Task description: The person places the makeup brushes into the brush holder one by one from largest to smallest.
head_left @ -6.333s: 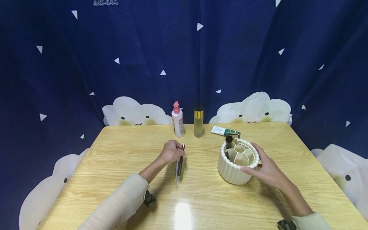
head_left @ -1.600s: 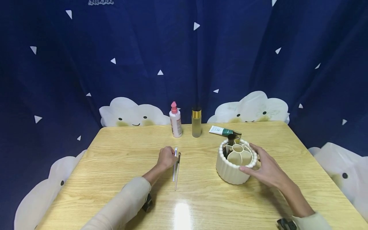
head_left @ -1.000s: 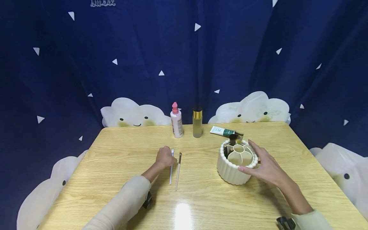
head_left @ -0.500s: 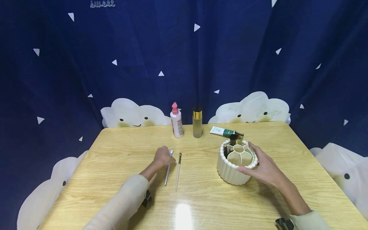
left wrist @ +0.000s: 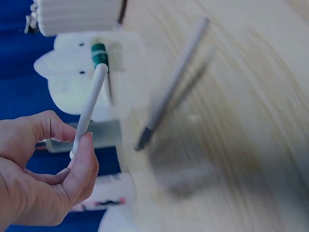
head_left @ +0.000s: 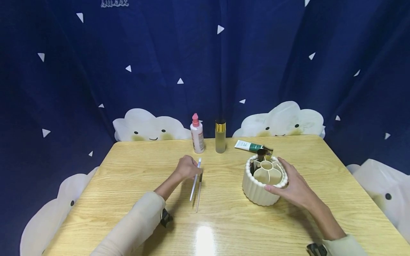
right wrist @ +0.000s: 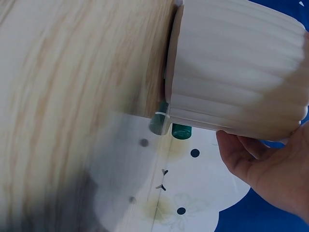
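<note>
My left hand (head_left: 189, 168) pinches a slim white makeup brush (head_left: 195, 185) between thumb and fingers, above the table. In the left wrist view the brush (left wrist: 91, 104) slants upward from the fingertips. Just right of that hand, a second makeup brush (head_left: 199, 197) with a pale handle and dark ferrule lies on the wood, its head end partly behind the fingers. My right hand (head_left: 293, 186) grips the side of a cream ribbed round organizer (head_left: 260, 190), thumb at the front rim. Several dark brushes and sticks (head_left: 261, 153) stand in its left and back compartments; other compartments look bare.
A white pump bottle with a pink top (head_left: 197, 138) and a gold-collared clear bottle (head_left: 220, 138) stand at the table's back. A white and green tube (head_left: 248, 145) lies behind the organizer. A dark blue curtain (head_left: 205, 64) hangs behind the wooden table (head_left: 141, 163).
The dark stick once in my left hand is gone from it, and more dark sticks show in the organizer. The white brush slid left, then was lifted. My right hand stayed on the organizer.
</note>
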{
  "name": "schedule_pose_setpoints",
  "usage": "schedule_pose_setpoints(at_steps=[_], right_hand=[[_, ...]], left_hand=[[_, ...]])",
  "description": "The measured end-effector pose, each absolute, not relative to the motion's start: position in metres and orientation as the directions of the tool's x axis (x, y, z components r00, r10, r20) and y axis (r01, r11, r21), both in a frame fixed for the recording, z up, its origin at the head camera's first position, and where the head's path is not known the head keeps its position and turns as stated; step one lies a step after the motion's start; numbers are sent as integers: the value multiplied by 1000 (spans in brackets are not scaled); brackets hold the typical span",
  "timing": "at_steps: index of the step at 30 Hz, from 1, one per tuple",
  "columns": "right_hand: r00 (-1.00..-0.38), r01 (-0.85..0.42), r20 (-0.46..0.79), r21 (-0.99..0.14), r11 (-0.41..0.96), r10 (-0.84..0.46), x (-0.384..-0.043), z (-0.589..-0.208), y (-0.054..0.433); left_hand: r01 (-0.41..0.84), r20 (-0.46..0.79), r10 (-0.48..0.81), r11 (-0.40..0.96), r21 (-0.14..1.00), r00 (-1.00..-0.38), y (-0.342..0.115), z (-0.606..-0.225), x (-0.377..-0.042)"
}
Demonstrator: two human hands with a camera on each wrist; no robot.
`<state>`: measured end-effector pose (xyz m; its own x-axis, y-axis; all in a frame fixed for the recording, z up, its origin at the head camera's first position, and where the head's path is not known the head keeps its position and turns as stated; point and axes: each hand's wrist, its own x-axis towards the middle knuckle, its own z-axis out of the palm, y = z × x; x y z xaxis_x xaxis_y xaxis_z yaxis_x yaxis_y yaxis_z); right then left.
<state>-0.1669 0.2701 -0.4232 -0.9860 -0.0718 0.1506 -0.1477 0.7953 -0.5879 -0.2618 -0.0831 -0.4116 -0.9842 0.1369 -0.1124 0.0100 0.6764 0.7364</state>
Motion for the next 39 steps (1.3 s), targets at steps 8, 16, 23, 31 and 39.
schedule_pose_setpoints(at_steps=[8,16,23,31,39], right_hand=[[-985,-149,157,-570,808,-71,-167,-425,269],[-986,-145,156,-569,809,-66,-167,-425,269],[-987,-136,149,-556,820,-62,-167,-425,269],[-987,-134,146,-560,817,-62,-167,-425,270],[-986,-142,156,-564,814,-65,-167,-425,269]], left_hand=[[41,-83,205,535,844,-975,-63,-397,-255],[-38,-114,275,268,963,-955,-42,-379,-249],[-16,-47,282,114,993,-958,-23,-366,-245],[55,60,296,-27,998,-953,-5,-360,-239],[75,117,271,-161,984,-956,13,-353,-232]])
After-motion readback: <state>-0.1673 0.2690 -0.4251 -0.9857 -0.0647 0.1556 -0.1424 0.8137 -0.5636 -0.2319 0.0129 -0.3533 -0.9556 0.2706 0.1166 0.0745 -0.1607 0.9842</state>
